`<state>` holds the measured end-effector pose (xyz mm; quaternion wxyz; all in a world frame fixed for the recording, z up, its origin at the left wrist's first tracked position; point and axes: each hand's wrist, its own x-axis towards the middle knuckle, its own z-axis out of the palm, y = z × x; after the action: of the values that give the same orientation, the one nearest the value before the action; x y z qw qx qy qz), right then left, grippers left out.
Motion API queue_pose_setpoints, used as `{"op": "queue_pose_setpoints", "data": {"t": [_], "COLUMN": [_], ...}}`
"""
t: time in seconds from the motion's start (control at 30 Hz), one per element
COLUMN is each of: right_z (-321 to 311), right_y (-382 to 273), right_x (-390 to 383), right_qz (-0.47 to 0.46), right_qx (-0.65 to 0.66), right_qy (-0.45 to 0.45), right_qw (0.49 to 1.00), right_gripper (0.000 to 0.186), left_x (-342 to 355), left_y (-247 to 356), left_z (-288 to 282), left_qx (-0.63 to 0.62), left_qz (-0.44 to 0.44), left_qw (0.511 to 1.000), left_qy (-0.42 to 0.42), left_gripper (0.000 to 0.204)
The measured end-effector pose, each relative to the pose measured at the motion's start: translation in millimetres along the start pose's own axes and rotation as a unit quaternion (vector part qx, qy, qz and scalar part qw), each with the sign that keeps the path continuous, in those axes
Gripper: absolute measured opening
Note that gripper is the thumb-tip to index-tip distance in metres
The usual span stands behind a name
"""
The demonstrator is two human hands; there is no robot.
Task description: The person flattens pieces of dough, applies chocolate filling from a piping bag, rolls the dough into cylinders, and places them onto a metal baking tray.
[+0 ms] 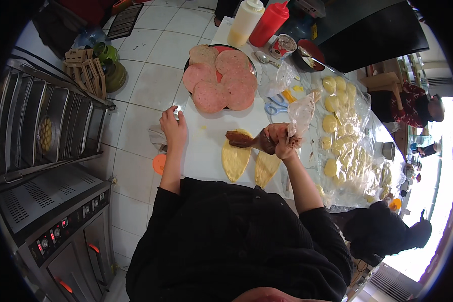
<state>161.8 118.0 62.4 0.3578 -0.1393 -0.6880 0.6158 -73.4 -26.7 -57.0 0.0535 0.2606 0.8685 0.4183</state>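
Note:
My left hand is at the table's left edge, fingers apart and holding nothing visible. My right hand grips a clear piping bag of brown filling, its narrow end over a flattened yellow dough piece. Brown filling lies on that piece's upper part. A second flattened dough piece, partly under the bag and hand, lies to its right. Blue-handled scissors sit just beyond my right hand. Beyond both hands, a plate holds several round pink meat slices.
Dough balls under plastic cover the table's right side. Two squeeze bottles, a tub and a bowl stand at the far end. An oven and tray rack are left. Two people are at the right.

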Motion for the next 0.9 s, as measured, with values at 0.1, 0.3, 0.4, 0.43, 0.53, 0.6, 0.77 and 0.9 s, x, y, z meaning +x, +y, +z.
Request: {"op": "queue_pose_setpoints", "data": {"t": [0.1, 0.3, 0.4, 0.43, 0.53, 0.6, 0.77, 0.9], "right_z": [11, 16, 14, 12, -1, -4, 7, 7], "right_y": [-3, 14, 11, 8, 11, 13, 15, 3], "right_x": [4, 8, 9, 8, 2, 1, 2, 2], "right_qz": [0.0, -0.007, -0.009, -0.008, 0.0, -0.009, -0.005, -0.067], "right_qx": [0.003, 0.063, 0.073, 0.071, 0.132, 0.111, 0.099, -0.034], "right_qy": [0.003, -0.069, -0.066, -0.06, -0.028, -0.028, -0.002, 0.035], "right_qw": [1.0, 0.996, 0.995, 0.996, 0.991, 0.993, 0.995, 0.997], "right_gripper": [0.049, 0.031, 0.032, 0.034, 0.036, 0.037, 0.036, 0.027], "left_x": [0, 0, -1, -1, 0, 0, 1, 0], "left_y": [1, 2, 3, 3, 2, 2, 1, -3], "left_z": [1, -1, -3, -3, -2, -2, 0, -1], "left_qx": [0.0, -0.007, -0.012, -0.014, -0.007, -0.003, 0.004, -0.006], "left_qz": [0.001, -0.001, -0.003, -0.005, -0.003, -0.006, 0.002, -0.004], "left_qw": [1.0, 1.0, 1.0, 1.0, 1.0, 1.0, 1.0, 1.0], "left_qy": [0.002, 0.008, 0.006, 0.004, 0.004, 0.004, 0.004, 0.009], "left_gripper": [0.026, 0.027, 0.027, 0.027, 0.027, 0.027, 0.027, 0.026]}}
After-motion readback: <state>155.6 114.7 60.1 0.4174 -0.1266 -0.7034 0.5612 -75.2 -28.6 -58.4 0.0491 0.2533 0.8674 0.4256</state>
